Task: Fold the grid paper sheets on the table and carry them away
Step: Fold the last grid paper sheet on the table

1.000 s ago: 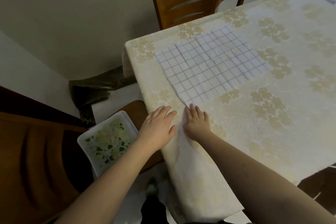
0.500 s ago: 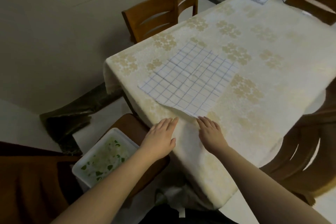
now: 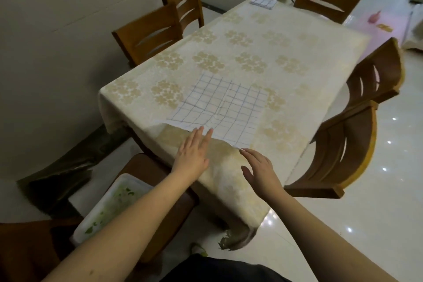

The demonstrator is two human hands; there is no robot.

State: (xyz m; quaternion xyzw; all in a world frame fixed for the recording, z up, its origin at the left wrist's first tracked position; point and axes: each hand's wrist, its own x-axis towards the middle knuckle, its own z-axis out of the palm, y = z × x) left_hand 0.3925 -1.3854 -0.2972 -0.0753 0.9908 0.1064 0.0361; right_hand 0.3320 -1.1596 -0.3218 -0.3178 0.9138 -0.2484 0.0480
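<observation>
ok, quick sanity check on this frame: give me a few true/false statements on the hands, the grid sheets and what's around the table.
1. Both hands are flat and open, left hand, right hand. True.
2. The near grid sheet is already folded small. False: it lies spread out on the tablecloth.
3. A second, folded grid sheet sits at the table's far end. True.
4. The white tray is on the table. False: it rests on a chair seat beside it.
</observation>
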